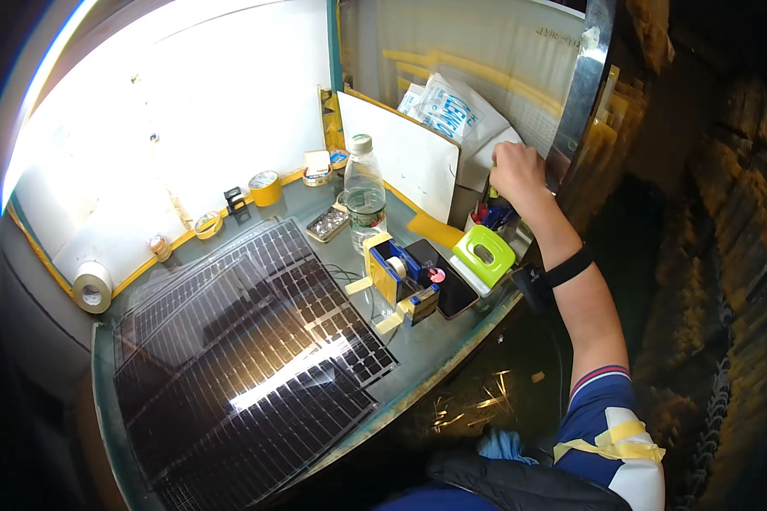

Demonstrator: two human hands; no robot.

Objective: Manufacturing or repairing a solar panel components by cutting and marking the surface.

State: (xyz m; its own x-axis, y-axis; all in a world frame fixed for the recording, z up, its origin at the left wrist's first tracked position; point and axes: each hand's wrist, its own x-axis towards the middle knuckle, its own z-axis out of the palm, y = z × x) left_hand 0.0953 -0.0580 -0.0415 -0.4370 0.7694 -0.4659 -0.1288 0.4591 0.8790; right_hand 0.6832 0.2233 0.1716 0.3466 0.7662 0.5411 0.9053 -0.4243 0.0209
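Blue sleeve [599, 400] sits closest, right grip [518, 175] looks curled, can't tell around what, pen-like bits [496, 217] at its 7 o'clock.

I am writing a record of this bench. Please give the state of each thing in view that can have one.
Right hand: fingers curled, grip unclear.
Bottle: upright, cap on.
Phone: lying flat, screen mostly dark.
Gridded dark sheets: flat, overlapping.
Small tin: open, shiny pieces inside.
Blue dispenser: upright, white roll inside.
White panel: brightly lit.
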